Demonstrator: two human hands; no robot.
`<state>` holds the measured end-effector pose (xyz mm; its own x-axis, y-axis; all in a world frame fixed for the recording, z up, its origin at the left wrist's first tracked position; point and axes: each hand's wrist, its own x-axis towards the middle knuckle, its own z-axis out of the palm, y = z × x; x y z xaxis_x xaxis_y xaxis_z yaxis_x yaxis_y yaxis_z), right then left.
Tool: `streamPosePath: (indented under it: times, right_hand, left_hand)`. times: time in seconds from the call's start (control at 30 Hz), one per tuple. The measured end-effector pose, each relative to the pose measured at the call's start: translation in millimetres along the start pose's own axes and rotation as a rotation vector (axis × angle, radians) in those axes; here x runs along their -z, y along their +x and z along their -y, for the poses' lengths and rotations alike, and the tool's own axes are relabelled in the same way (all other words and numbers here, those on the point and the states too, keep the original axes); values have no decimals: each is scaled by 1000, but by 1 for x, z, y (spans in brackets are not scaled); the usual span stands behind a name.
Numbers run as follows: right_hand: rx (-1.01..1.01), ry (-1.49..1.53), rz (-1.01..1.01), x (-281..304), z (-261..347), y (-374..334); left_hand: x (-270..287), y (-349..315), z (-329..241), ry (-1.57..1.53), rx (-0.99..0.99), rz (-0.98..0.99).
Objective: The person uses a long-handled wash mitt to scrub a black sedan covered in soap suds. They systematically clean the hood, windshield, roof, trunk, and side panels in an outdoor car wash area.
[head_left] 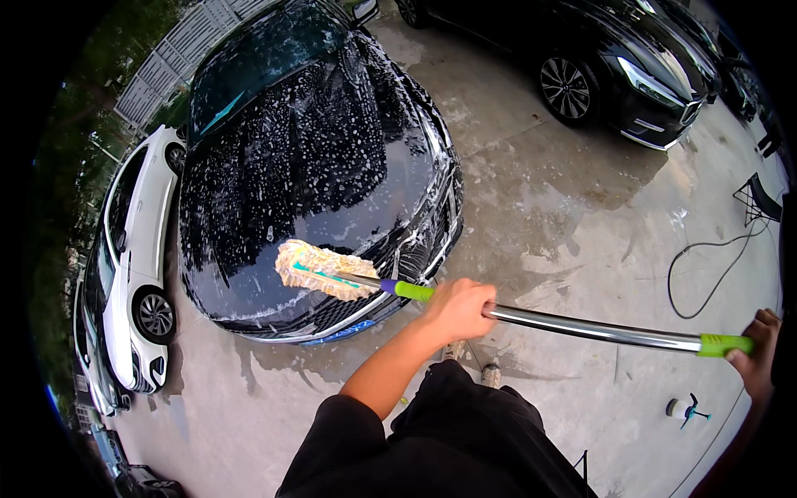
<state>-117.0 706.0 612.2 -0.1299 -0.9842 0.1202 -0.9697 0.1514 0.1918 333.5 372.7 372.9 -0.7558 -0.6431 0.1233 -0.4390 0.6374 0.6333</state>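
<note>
Both my hands grip a long-handled car wash mop with a fluffy cream head and a shiny metal pole. My left hand is wrapped round the pole just behind its green and purple collar. Farther right, my right hand closes on the green grip at the pole's end. The mop head is over the front of the bonnet of a dark car, seemingly against it. White suds cover much of the bonnet, windscreen and grille; a stretch near the front has less foam.
A white car is parked close on the left. At the upper right stands another black car. A hose curls on the wet concrete near a dark folding stand. A small spray bottle sits at the lower right.
</note>
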Motion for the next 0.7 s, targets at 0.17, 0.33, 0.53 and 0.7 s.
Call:
streamPosePath:
  times: [0.17, 0.33, 0.53, 0.7]
  right_hand:
    - [-112, 230, 44, -107, 101, 43]
    - [-126, 245, 55, -177, 103, -9]
    - [-296, 179, 29, -187, 19, -70]
    - [-266, 116, -30, -193, -76, -100]
  left_hand:
    - [-46, -49, 53, 288, 303, -129]
    - [-102, -61, 80, 335, 263, -101]
    - [-156, 21, 26, 201, 42, 72]
    - [-186, 95, -12, 210, -21, 203]
